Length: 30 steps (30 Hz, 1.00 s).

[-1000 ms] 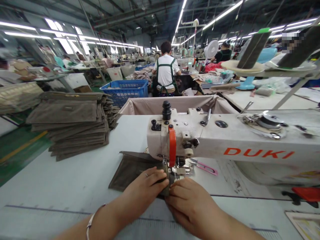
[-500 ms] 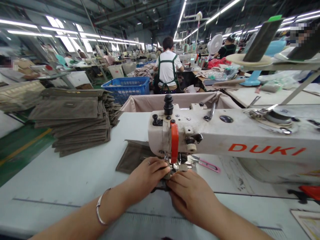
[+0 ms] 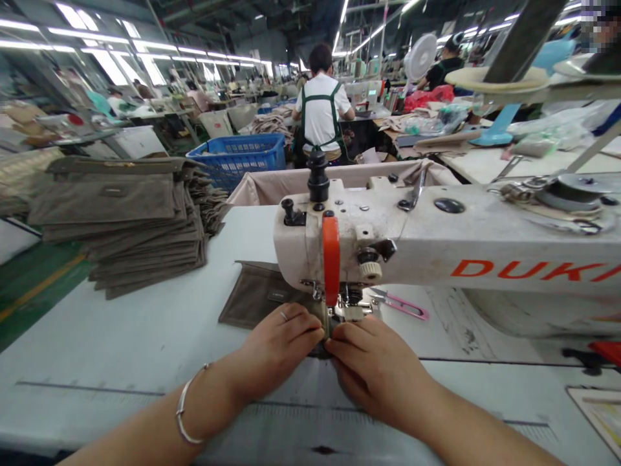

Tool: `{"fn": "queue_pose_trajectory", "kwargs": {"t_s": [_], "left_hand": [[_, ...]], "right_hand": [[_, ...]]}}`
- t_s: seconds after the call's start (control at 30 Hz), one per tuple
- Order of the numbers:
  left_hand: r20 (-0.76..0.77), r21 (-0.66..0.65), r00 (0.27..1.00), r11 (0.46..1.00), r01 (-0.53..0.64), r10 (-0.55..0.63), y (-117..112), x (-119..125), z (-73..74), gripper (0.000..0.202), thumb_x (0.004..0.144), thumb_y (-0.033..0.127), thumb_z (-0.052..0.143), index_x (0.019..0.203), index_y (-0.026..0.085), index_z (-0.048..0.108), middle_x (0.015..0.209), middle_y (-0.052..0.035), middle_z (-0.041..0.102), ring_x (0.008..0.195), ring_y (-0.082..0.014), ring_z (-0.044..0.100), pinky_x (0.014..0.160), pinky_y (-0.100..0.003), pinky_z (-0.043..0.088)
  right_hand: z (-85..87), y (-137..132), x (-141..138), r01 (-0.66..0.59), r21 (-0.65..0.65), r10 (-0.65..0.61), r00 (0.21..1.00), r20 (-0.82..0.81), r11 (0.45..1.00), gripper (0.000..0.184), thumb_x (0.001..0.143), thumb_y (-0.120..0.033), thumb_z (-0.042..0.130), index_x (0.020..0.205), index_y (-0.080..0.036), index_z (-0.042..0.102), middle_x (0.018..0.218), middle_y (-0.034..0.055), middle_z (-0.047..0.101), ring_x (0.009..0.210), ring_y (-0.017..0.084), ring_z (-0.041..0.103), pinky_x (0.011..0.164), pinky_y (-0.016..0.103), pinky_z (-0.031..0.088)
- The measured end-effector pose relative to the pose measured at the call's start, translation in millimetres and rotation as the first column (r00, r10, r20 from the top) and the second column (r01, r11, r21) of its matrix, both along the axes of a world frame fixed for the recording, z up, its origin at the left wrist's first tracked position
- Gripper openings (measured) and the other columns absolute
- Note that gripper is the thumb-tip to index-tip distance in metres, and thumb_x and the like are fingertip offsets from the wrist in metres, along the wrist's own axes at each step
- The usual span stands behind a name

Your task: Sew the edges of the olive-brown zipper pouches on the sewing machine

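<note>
A dark olive-brown fabric panel (image 3: 257,298) with a small label lies on the sewing machine table, its right part beneath the machine head. My left hand (image 3: 279,349), with a ring and a silver bangle, presses its closed fingers on the panel's near right edge, just left of the needle area. Fingertips bunched, my right hand (image 3: 373,369) pinches the same edge in front of the presser foot (image 3: 347,314). The fingertips of both hands nearly meet. The white sewing machine (image 3: 388,239) has an orange lever guard (image 3: 330,259). The needle tip is hard to make out.
A tall stack of olive-brown fabric pieces (image 3: 121,220) stands on the left. Pink-handled thread snips (image 3: 402,307) lie right of the needle area. Behind the machine is a beige cloth-lined bin (image 3: 272,186), then a blue basket (image 3: 242,155) and a seated co-worker (image 3: 321,110).
The camera view has tilted down slightly and shifted. The panel's label, covered earlier, now shows beyond my left hand. Both hands stay at the fabric edge by the presser foot.
</note>
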<state>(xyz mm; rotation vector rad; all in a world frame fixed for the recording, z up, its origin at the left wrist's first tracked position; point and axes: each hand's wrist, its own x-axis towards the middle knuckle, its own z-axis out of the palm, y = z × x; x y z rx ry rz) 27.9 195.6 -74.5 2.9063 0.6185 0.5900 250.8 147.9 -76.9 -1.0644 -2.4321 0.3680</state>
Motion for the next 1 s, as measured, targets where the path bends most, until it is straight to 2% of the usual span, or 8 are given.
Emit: {"fn": "queue_pose_trajectory", "kwargs": {"t_s": [0.2,0.27,0.37,0.47,0.6,0.8,0.9,1.0], "left_hand": [[0.003,-0.032,1.000,0.999,-0.024,0.024,-0.6,3.8,3.8,0.023,0.099,0.009,0.040,0.107,0.014,0.061,0.100,-0.0066,0.066,0.094,-0.0179,0.059,0.090,-0.035,0.050],[-0.003,-0.031,1.000,0.999,-0.026,0.026,-0.4,4.6,4.7,0.022,0.099,0.009,0.041,0.108,0.014,0.061,0.100,-0.0068,0.066,0.094,-0.0180,0.059,0.089,-0.035,0.051],[-0.008,-0.028,1.000,0.999,-0.024,0.024,-0.2,4.4,3.9,0.022,0.098,0.009,0.042,0.108,0.014,0.061,0.100,-0.0070,0.065,0.094,-0.0185,0.059,0.090,-0.036,0.051],[-0.038,-0.032,0.999,0.999,-0.023,0.022,0.0,3.0,1.3,0.022,0.099,0.008,0.041,0.109,0.013,0.060,0.101,-0.0073,0.064,0.095,-0.0193,0.058,0.091,-0.037,0.050],[-0.055,-0.019,0.998,1.000,-0.024,0.023,0.5,2.2,-0.7,0.020,0.098,0.008,0.042,0.107,0.013,0.060,0.099,-0.0067,0.064,0.095,-0.0189,0.059,0.093,-0.037,0.049],[0.027,-0.023,0.998,0.999,-0.047,0.048,-0.4,2.6,1.7,0.018,0.099,0.013,0.045,0.104,0.015,0.062,0.097,-0.0057,0.065,0.092,-0.0182,0.060,0.088,-0.034,0.051],[0.041,-0.027,0.999,0.999,-0.020,0.021,-1.4,2.0,1.5,0.018,0.098,0.011,0.045,0.103,0.015,0.062,0.097,-0.0059,0.065,0.091,-0.0180,0.059,0.089,-0.035,0.051],[-0.012,-0.004,1.000,1.000,0.023,-0.023,-1.8,1.6,0.5,0.020,0.099,0.009,0.042,0.103,0.015,0.061,0.099,-0.0072,0.066,0.094,-0.0194,0.060,0.093,-0.038,0.050]], "right_hand": [[0.0,1.7,6.2,-0.004,0.007,0.004,0.996,-0.093,1.000,0.024,0.091,-0.013,0.049,0.106,-0.020,0.067,0.096,0.0060,0.065,0.087,0.022,0.055,0.076,0.038,0.046],[-1.0,1.6,8.8,-0.005,0.015,0.006,0.992,-0.123,1.000,0.027,0.091,-0.012,0.048,0.110,-0.019,0.066,0.101,0.0063,0.066,0.091,0.021,0.057,0.079,0.038,0.047],[-2.3,0.9,9.5,-0.023,0.034,0.027,0.994,-0.109,0.999,0.031,0.090,-0.011,0.049,0.116,-0.019,0.062,0.112,0.0061,0.067,0.096,0.022,0.058,0.082,0.039,0.047],[-2.3,0.2,7.9,-0.020,0.027,0.022,0.998,-0.059,0.999,0.030,0.088,-0.010,0.050,0.113,-0.020,0.063,0.117,0.0056,0.066,0.098,0.023,0.058,0.083,0.041,0.047],[-1.6,0.4,7.3,-0.005,0.026,0.006,0.999,-0.050,1.000,0.027,0.088,-0.012,0.050,0.110,-0.020,0.064,0.113,0.0069,0.066,0.096,0.022,0.057,0.082,0.040,0.047],[-2.7,2.2,5.8,0.006,0.037,-0.004,0.999,-0.046,0.999,0.032,0.087,-0.012,0.051,0.115,-0.021,0.064,0.106,0.0075,0.065,0.093,0.024,0.055,0.081,0.041,0.047],[-3.6,2.7,4.6,-0.002,0.008,0.002,1.000,-0.030,1.000,0.031,0.085,-0.011,0.051,0.111,-0.020,0.064,0.103,0.0071,0.065,0.093,0.025,0.054,0.081,0.043,0.047],[-4.0,2.4,4.2,-0.017,-0.004,0.017,1.000,-0.015,1.000,0.033,0.083,-0.010,0.050,0.112,-0.019,0.064,0.106,0.0077,0.064,0.094,0.026,0.054,0.081,0.044,0.047]]}}
